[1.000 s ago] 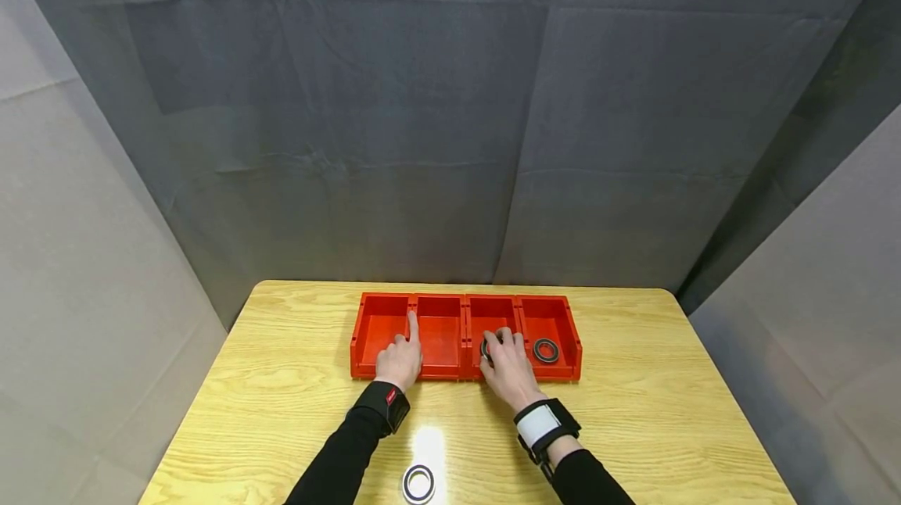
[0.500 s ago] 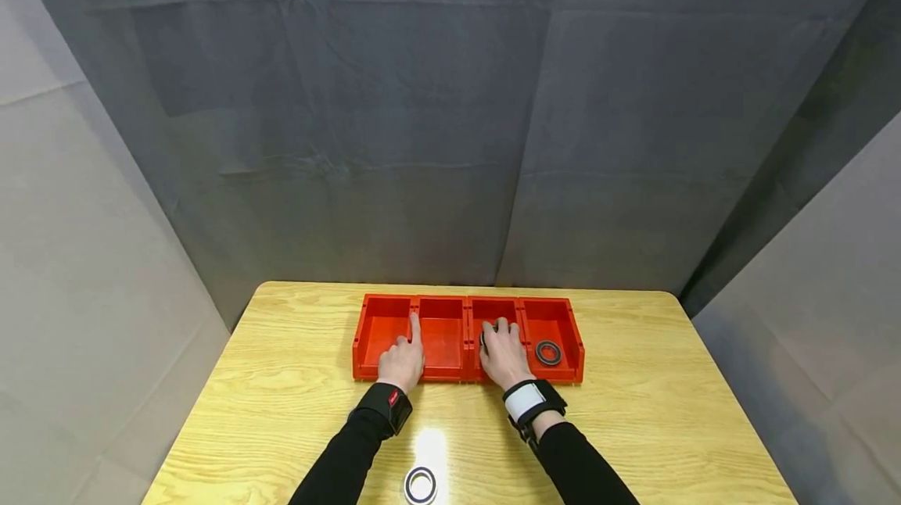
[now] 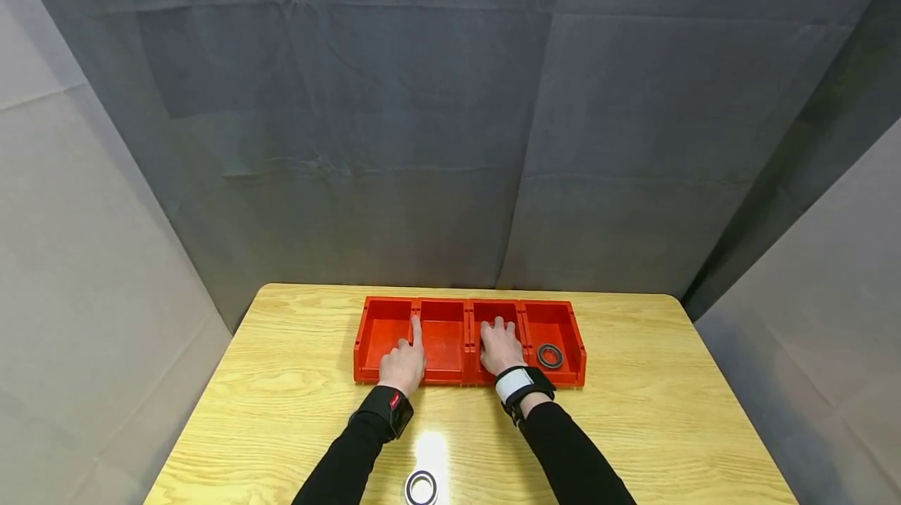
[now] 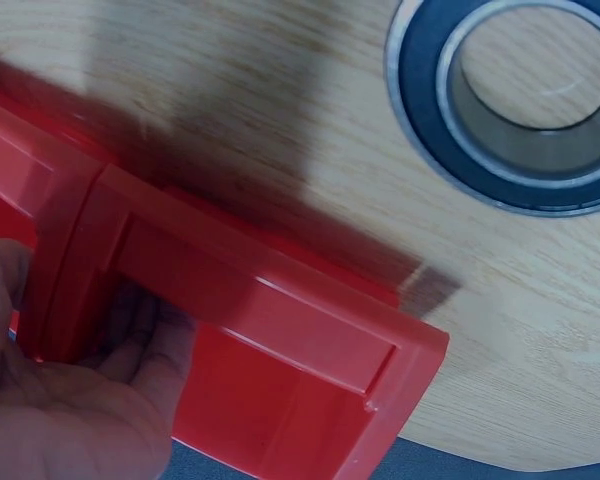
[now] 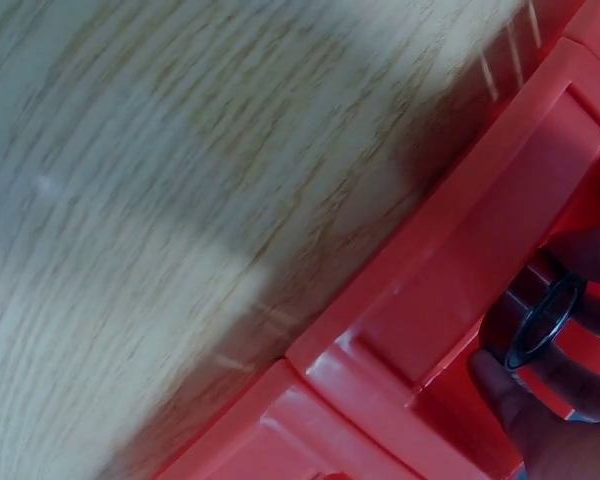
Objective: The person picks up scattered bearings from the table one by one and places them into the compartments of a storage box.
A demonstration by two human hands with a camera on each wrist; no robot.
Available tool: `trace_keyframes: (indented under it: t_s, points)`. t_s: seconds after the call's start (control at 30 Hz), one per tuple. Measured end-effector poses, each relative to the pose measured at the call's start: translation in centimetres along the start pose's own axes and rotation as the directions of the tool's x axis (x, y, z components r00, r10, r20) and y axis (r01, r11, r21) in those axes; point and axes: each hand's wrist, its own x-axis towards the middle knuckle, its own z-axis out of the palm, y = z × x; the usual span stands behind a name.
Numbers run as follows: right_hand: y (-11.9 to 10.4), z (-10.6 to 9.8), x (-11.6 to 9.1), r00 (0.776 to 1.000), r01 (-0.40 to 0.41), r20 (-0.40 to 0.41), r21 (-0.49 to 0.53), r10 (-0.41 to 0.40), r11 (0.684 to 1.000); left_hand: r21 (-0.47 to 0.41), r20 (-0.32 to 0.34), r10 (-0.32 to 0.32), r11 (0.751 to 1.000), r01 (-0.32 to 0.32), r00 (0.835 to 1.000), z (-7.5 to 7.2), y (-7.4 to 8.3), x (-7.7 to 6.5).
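Observation:
A row of red bins [image 3: 443, 352] forms several compartments. My left hand [image 3: 401, 367] straddles the divider between the first and second compartments from the left. Its index finger points straight along that divider, while the other fingers curl down inside the first bin [image 4: 270, 400], thumb on the far side. Deep in the third compartment, my right hand [image 3: 500, 349] holds a dark-rimmed ball bearing [image 5: 510, 315], tilted between thumb and fingers. The hand hides this bearing in the head view. Another bearing [image 3: 540, 356] lies flat in the fourth compartment, right of my right hand.
A third bearing [image 3: 409, 488] lies on the wooden table [image 3: 296, 364] near the front edge, close to the left forearm; it shows large in the left wrist view. Grey cloth [image 3: 352, 137] hangs behind the table, with paler cloth panels at both sides.
My right hand has moved slightly forward and left with its bearing, which has gone from view in the head camera. The left hand keeps its place on the divider.

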Motion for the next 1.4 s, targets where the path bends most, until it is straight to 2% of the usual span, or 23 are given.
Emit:
trace_keyframes:
  t_s: [0.17,0.4,0.53,0.67,0.83,1.1,1.27,1.4]
  points:
    - [-0.1,0.3,0.3,0.999,-0.023,0.043,-0.005,0.023,1.0,0.001,-0.018,0.008,1.0,-0.008,1.0,0.0,0.0,-0.1]
    - [0.2,1.1,0.6,0.993,-0.061,0.098,-0.019,0.062,0.998,0.001,-0.004,0.001,1.0,-0.001,1.0,-0.1,0.0,-0.1]
    - [0.4,1.5,0.8,0.991,-0.076,0.107,-0.026,0.079,0.997,0.002,-0.033,0.008,1.0,-0.008,0.999,0.0,0.1,-0.1]
    - [0.6,1.8,0.8,0.992,-0.069,0.103,-0.028,0.072,0.997,0.002,-0.056,0.006,1.0,-0.006,0.998,0.1,0.1,-0.1]
    - [0.5,1.7,0.6,0.993,-0.057,0.103,-0.031,0.06,0.998,0.006,-0.045,0.002,1.0,-0.002,0.999,0.1,0.1,-0.1]
    - [0.8,1.0,0.4,0.989,-0.019,0.145,0.006,0.018,1.0,0.006,-0.065,0.007,1.0,-0.007,0.998,0.2,0.1,-0.2]
    - [0.6,-0.3,0.0,0.998,0.026,0.062,0.04,-0.029,0.999,0.009,-0.047,0.003,1.0,-0.002,0.999,0.3,0.0,0.0]
    - [0.6,-1.2,-0.6,0.993,0.089,-0.083,0.105,-0.08,0.991,0.007,-0.035,0.001,1.0,-0.001,0.999,0.2,0.1,0.1]
